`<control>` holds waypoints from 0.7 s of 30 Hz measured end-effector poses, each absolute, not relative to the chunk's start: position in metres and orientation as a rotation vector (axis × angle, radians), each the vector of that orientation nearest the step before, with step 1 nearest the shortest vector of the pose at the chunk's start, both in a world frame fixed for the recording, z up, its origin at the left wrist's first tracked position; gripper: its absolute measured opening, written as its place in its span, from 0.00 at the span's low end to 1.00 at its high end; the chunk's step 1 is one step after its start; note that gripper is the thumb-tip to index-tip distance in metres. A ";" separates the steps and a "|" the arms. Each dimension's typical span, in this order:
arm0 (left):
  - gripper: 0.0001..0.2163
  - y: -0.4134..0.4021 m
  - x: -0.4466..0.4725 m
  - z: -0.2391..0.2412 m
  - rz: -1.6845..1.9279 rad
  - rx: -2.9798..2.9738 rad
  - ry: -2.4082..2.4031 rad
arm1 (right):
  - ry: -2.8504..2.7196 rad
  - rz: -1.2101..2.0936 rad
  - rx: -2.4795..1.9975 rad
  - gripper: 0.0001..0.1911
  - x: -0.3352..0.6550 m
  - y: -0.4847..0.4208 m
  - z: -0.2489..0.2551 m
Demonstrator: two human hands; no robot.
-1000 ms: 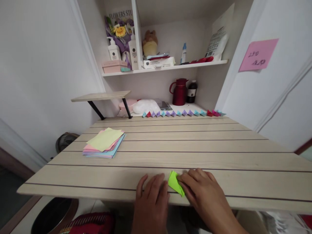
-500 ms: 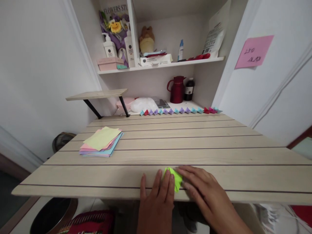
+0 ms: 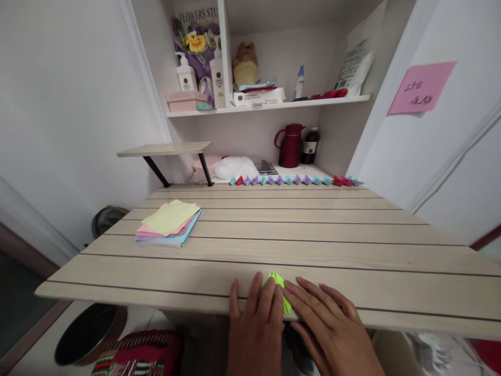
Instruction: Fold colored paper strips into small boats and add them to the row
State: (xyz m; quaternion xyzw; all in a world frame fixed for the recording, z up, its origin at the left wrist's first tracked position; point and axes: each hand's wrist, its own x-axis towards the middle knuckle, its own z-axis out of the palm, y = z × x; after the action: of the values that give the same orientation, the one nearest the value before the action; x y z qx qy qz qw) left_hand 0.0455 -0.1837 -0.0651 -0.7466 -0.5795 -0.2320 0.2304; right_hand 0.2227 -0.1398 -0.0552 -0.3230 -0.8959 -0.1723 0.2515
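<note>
A small folded sheet of bright yellow-green paper [image 3: 278,280] lies flat near the table's front edge, partly covered by my fingers. My left hand [image 3: 256,313] rests palm down with fingers stretched out, its fingertips on the paper's left part. From the right, my right hand [image 3: 329,318] lies flat, its fingertips pressing on the paper's right side. Neither hand grips anything. To the left sits a stack of coloured paper squares [image 3: 169,224], pale yellow on top.
A row of small folded paper pieces [image 3: 288,180] lines the table's back edge. A small raised shelf [image 3: 166,149] stands at the back left. Behind are a red thermos jug [image 3: 290,146] and a dark bottle [image 3: 310,146]. A pan [image 3: 92,334] is below the table's left front.
My right hand has moved onto the yellow-green paper, its fingers flatter and covering more of its right side. My left hand stays on the paper. The whole view has shifted slightly.
</note>
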 end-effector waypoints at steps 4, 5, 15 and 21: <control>0.16 -0.185 0.046 -0.062 -0.609 -2.083 -1.615 | -2.410 -0.429 -0.902 0.26 0.223 -0.144 -0.063; 0.17 -0.186 0.047 -0.062 -0.602 -2.070 -1.613 | -2.402 -0.425 -0.915 0.26 0.223 -0.145 -0.066; 0.16 -0.188 0.053 -0.069 -0.759 -1.963 -1.677 | -2.373 -0.349 -0.993 0.33 0.219 -0.151 -0.079; 0.14 -0.193 0.037 -0.064 -1.072 -2.070 -1.654 | -2.386 -0.294 -0.977 0.31 0.219 -0.153 -0.066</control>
State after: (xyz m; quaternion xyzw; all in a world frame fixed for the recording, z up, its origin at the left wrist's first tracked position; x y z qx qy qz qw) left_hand 0.0369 -0.1930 -0.0641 -0.7169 -0.5729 -0.3714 0.1409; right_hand 0.2195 -0.1526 -0.0661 -0.3626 -0.8854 -0.1090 0.2698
